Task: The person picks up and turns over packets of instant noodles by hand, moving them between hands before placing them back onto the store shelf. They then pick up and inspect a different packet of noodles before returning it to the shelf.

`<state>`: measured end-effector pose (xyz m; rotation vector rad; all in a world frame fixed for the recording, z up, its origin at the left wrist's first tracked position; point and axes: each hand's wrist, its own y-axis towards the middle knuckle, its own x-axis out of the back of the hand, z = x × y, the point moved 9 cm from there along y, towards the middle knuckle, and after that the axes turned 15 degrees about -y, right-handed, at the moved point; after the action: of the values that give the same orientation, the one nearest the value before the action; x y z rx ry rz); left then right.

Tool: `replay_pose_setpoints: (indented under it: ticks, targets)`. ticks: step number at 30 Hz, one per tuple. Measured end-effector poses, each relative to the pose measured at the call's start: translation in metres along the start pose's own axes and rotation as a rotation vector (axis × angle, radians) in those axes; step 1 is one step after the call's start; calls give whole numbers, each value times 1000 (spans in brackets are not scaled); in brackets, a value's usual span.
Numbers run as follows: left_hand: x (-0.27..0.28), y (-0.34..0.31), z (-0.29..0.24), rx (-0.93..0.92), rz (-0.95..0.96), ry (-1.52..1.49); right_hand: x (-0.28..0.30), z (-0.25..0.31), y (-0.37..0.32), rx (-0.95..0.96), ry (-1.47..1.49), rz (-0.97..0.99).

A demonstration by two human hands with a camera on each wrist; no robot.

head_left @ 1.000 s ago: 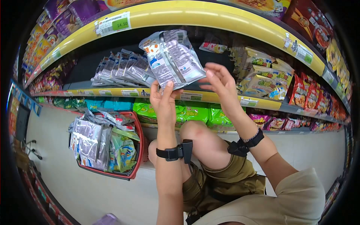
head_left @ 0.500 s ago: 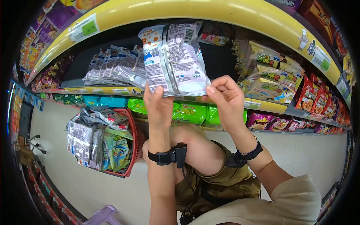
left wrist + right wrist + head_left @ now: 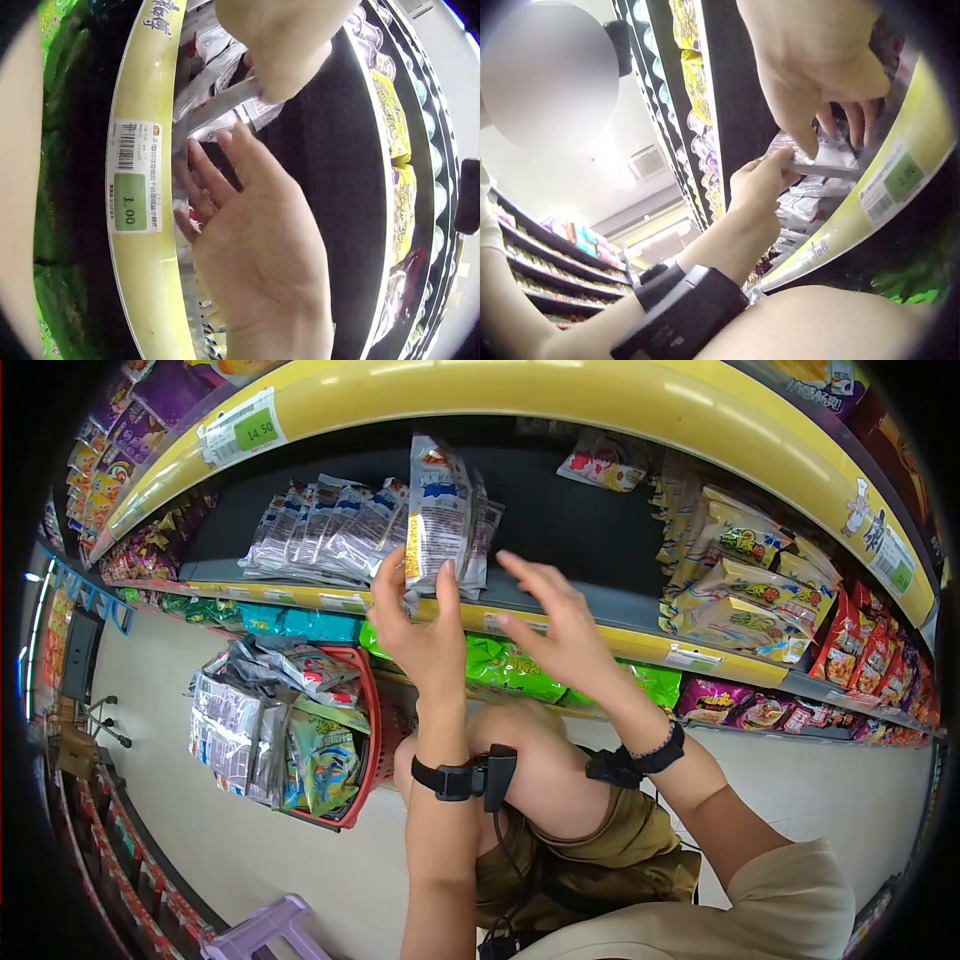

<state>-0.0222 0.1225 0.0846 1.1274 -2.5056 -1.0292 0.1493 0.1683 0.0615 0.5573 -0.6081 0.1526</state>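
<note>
My left hand (image 3: 425,640) pinches a silver and lilac packet (image 3: 440,510) near its lower end, holding it upright at the shelf front. More silver packets show just behind it, and a leaning row (image 3: 345,530) lies to its left. In the left wrist view my left hand (image 3: 285,49) grips the packet's edge. My right hand (image 3: 560,620) hovers right of the packet with fingers spread, holding nothing. From the right wrist view, my right hand (image 3: 817,67) is above the thin packet edge (image 3: 821,171) pinched by my left hand (image 3: 757,191).
A red basket (image 3: 380,735) with silver and green packets stands on the floor at left. Yellow-edged shelving (image 3: 540,395) curves overhead. Cream packets (image 3: 740,570) and red packets (image 3: 860,635) fill the shelf's right side. A purple stool (image 3: 265,930) is at bottom left.
The held packet has turned from its broad back to a narrower view and is beside the shelf row. My right hand has let go of its corner and moved slightly left.
</note>
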Motion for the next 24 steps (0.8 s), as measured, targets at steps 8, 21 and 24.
replay_pose_setpoints:
  ticks: [8,21,24]
  targets:
    - [-8,11,14,-13,158,207,2,24,7,101,-233,-198]
    - [-11,15,3,-123,194,554,-33,13,23,20,-262,8]
    - [-10,15,4,-102,194,502,-40,12,23,26,-253,27]
